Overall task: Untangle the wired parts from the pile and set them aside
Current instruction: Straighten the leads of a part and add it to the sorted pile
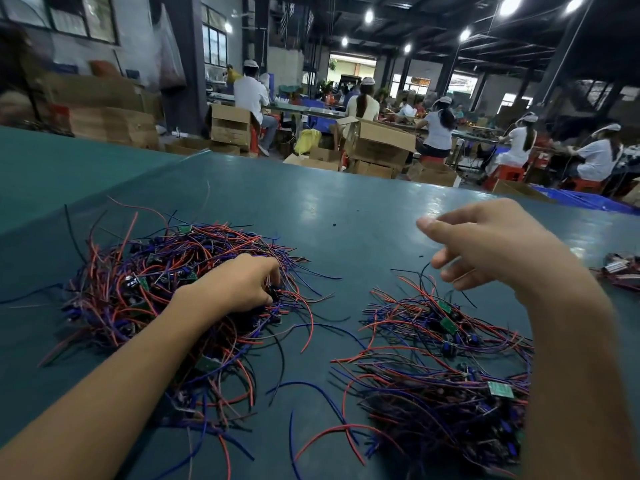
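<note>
The left hand (239,285), curled into the tangled pile (138,282) at nine o'clock, pinches a wired part (275,296) and should draw it out slowly along its leads, while the loosely curled right hand (485,244), whose grip I cannot tell, hovers above the sorted heap (443,375) at four o'clock.

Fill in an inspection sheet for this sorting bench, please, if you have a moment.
Surface: green table, glossy, bare between the piles.
Job's things: tangled pile on the left; set-aside pile on the right, with small green boards showing.
Clutter: small bundle at the right edge.
Hands: left hand, fingers curled into the tangled pile; right hand raised above the set-aside pile, grasp unclear.
Cables: red, blue and black wire ends straggle from both piles.
Surroundings: seated workers and cardboard boxes behind.
</note>
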